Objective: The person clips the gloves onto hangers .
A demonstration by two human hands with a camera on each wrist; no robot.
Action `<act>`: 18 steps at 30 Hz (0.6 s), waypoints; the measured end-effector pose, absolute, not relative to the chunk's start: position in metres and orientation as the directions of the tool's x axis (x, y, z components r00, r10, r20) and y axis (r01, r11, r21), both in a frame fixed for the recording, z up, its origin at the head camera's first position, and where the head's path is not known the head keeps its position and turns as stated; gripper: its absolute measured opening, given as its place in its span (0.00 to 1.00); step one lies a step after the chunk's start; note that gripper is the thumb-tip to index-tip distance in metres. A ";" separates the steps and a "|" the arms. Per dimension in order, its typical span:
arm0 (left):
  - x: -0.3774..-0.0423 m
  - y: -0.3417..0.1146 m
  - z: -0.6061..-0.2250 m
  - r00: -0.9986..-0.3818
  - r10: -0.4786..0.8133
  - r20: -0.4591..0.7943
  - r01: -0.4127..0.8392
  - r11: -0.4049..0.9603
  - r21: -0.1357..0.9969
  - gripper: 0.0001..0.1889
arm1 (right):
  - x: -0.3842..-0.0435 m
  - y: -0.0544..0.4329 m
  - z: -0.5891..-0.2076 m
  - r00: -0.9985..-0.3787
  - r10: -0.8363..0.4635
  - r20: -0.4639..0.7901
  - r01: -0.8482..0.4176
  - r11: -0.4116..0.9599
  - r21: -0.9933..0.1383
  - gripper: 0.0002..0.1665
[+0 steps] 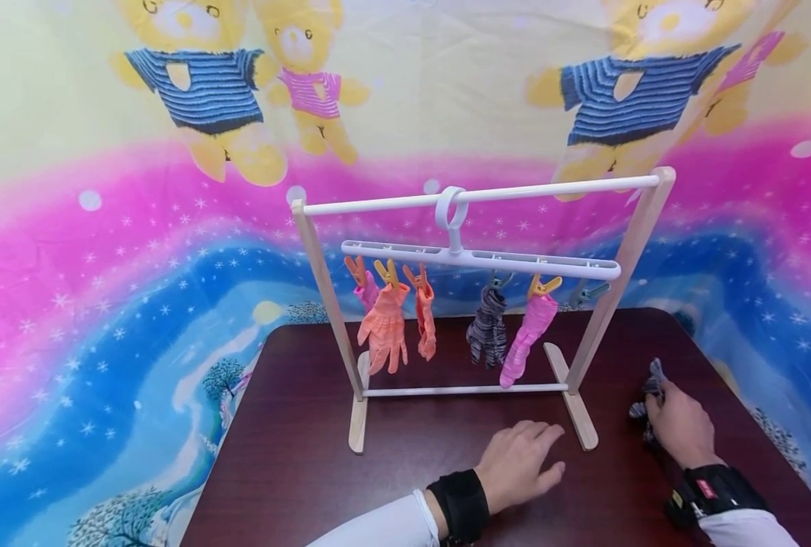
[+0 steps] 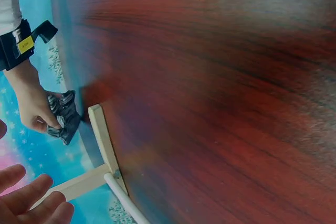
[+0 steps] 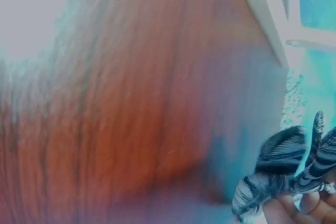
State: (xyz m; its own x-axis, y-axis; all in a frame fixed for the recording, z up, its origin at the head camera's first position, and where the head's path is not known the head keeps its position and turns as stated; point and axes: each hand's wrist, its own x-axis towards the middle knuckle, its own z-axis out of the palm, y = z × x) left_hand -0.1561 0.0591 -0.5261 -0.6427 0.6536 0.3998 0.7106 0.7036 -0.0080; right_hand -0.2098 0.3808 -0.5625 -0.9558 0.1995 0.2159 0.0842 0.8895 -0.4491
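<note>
My right hand [image 1: 683, 427] pinches a small grey-and-black striped knit glove [image 3: 278, 158] over the right side of the table. My left hand [image 1: 518, 465] has its fingers spread and holds nothing, in front of the wooden rack [image 1: 625, 277]. From the rack's top bar hangs a white hanger [image 1: 545, 264] with clothes pegs. They hold an orange glove [image 1: 384, 327], a second orange knit piece [image 1: 426, 323], a dark striped glove [image 1: 490, 327] and a pink sock [image 1: 530, 338]. Another pink piece [image 1: 366, 292] is partly hidden at the left. The rightmost grey-green peg [image 1: 590, 293] holds nothing.
The dark wooden table [image 1: 289, 456] carries the rack on two flat feet, the right foot [image 1: 572, 403] lying between my hands. A low white crossbar [image 1: 460, 391] joins the uprights. Behind stands a printed backdrop [image 1: 405, 91] with bears and snow.
</note>
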 end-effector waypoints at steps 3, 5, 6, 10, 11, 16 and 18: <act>-0.158 0.060 -0.522 -0.639 0.648 0.415 0.716 0.698 0.011 0.24 | -0.207 0.375 -0.559 -0.943 0.194 0.269 0.049 0.884 -0.466 0.14; -0.159 0.061 -0.520 -0.635 0.644 0.426 0.719 0.695 0.021 0.23 | -0.206 0.372 -0.556 -0.932 0.196 0.305 0.030 0.881 -0.473 0.13; -0.160 0.061 -0.519 -0.634 0.641 0.433 0.720 0.694 0.026 0.23 | -0.205 0.370 -0.555 -0.926 0.196 0.323 0.020 0.879 -0.477 0.12; -0.162 0.062 -0.514 -0.635 0.626 0.453 0.719 0.693 0.050 0.22 | -0.203 0.363 -0.548 -0.899 0.196 0.392 -0.017 0.878 -0.479 0.09; -0.163 0.062 -0.512 -0.636 0.621 0.457 0.719 0.692 0.060 0.22 | -0.202 0.361 -0.546 -0.893 0.195 0.406 -0.026 0.878 -0.478 0.09; -0.165 0.063 -0.506 -0.639 0.602 0.479 0.718 0.689 0.092 0.21 | -0.196 0.350 -0.536 -0.866 0.203 0.458 -0.055 0.870 -0.489 0.10; -0.166 0.063 -0.503 -0.642 0.593 0.486 0.715 0.691 0.102 0.21 | -0.194 0.346 -0.533 -0.856 0.206 0.475 -0.063 0.869 -0.490 0.10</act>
